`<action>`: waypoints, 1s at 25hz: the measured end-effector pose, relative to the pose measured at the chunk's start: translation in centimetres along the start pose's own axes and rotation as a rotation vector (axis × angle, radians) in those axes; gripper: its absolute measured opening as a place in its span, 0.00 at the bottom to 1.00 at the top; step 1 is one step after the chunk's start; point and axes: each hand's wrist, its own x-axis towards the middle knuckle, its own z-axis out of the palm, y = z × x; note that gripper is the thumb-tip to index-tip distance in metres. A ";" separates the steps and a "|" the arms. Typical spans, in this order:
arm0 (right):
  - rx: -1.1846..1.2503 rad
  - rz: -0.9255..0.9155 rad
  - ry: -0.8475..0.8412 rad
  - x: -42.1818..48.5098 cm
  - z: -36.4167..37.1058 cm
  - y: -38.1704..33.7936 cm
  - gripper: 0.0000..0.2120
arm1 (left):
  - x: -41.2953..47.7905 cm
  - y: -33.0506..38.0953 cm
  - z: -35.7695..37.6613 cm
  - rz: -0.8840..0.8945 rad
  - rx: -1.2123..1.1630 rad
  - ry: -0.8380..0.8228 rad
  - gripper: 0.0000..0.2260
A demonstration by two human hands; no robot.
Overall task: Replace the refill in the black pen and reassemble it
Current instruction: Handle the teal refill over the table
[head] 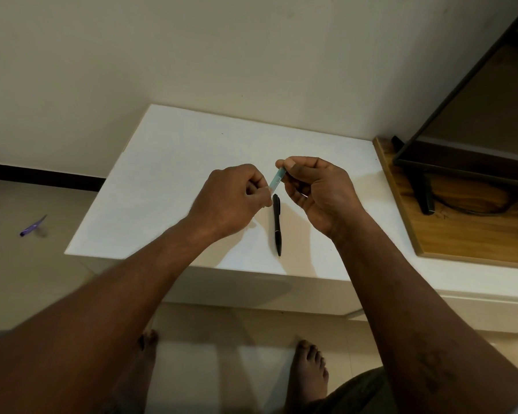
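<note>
Both hands pinching the refill packet above the black pen.

My left fingers (pixel 259 186) nip the lower end of the slim, pale-teal refill sleeve (pixel 275 180), right fingers (pixel 287 168) pressed on its top end, held taut btwn them, prob. to tear or slide it open. Black pen (pixel 277 224), smooth, matte, w/ clip, lies whole on the flat white worktop (pixel 162 174) just below, tip toward me, ready for disassembly.

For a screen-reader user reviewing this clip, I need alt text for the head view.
Two bare hands, left hand and right hand, hold a thin pale blue-green refill between them above a white table. A black pen, assembled, lies on the table just below. A purple object lies on the floor at left.
</note>
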 end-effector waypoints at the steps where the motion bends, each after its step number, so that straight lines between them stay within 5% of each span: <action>1: -0.001 -0.005 -0.012 0.0 0.0 0.0 0.04 | 0.0 0.0 0.0 0.000 0.000 -0.002 0.04; 10: -0.067 -0.099 -0.018 -0.4 0.0 -0.6 0.03 | 0.0 0.5 -0.2 -0.092 -0.253 -0.043 0.05; 25: -0.111 -0.148 -0.013 -0.7 0.3 -0.5 0.02 | -0.2 0.9 -0.4 -0.098 -0.255 -0.076 0.04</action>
